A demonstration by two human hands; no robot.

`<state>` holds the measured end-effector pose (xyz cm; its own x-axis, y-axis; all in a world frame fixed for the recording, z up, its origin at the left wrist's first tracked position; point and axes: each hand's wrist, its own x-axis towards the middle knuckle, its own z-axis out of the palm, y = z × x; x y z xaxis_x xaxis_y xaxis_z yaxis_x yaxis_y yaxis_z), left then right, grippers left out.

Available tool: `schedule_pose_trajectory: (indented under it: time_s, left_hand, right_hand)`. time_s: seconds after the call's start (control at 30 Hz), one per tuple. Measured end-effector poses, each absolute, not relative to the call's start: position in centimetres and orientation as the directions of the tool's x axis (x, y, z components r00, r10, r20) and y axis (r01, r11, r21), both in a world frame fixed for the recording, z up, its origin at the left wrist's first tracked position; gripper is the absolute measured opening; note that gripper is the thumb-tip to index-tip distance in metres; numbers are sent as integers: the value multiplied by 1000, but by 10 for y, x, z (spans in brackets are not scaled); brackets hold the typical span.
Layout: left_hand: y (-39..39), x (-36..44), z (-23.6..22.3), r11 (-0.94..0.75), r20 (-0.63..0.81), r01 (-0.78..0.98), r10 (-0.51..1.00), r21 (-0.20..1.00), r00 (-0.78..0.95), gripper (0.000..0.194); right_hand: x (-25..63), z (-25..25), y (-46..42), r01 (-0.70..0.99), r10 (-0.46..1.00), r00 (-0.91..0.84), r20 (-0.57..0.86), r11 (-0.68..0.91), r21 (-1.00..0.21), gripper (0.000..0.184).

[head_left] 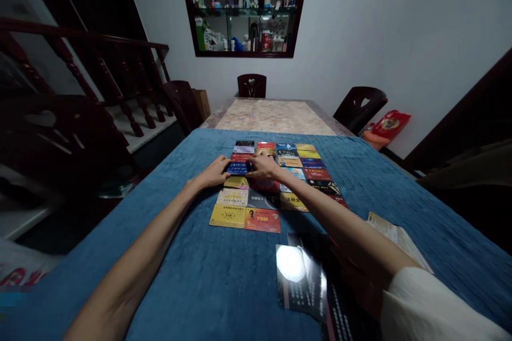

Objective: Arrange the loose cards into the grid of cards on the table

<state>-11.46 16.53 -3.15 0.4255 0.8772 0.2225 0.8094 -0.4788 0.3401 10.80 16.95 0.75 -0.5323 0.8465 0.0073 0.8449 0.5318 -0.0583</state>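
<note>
Your left grip [218, 171] pinches the left end of the blue card [237, 169], and your right grip [263, 165] pinches its right end. The blue card is in the left line of cards [228, 216], between a red card [240, 157] and a yellow card [236, 183]. Wide blue cloth [168, 186] gives you room on the left. Its far edge is past the cards, and bare tabletop [272, 114] shows beyond. Your right side is tighter: dark sheets [294, 290] and a paper [396, 237] lie near your right arm [328, 210].
</note>
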Motion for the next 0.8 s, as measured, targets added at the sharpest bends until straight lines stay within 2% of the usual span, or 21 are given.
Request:
schedule_pose_trajectory:
  time_s: [0.43, 0.8]
  left_hand:
    - [166, -115, -31, -480, 227, 818, 876, 317, 425, 37]
    - [166, -114, -30, -484, 256, 828, 870, 283, 421, 26]
  right_hand:
    - [111, 4, 165, 831, 832, -552, 47, 554, -50, 45]
    - [108, 6, 156, 803, 798, -594, 102, 596, 15, 32]
